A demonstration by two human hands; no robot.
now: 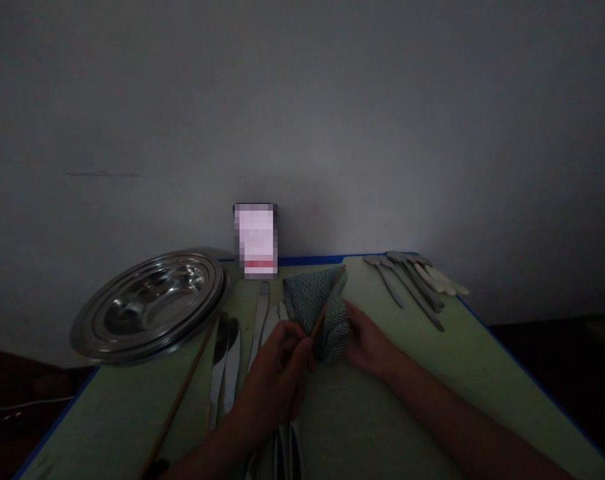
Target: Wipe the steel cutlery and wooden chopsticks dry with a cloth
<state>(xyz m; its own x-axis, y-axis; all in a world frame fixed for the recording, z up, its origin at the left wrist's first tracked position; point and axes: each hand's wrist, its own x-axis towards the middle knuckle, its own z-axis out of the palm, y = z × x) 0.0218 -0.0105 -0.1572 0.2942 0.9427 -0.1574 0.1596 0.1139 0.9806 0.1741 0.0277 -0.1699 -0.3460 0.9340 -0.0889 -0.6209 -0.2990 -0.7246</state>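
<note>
the left hand (277, 373) is curled closed, its fingers pinching the near end of a thin brown wooden stick (331, 298) that slants up and away over the middle of the pale green table (432, 393). the right hand (367, 343) is closed on a bunched grey-green checked cloth (305, 303) pressed against the stick's middle. flat steel knives (232, 363) lie just left of the hands, with a second wooden stick (177, 400) beside them. stacked round steel plates (152, 307) overhang the far left corner, and steel spoons (407, 280) lie at the far right corner. the stick looks slender: a hard squeeze through the cloth could snap it, and a loose pinch could drop it among the knives.
</note>
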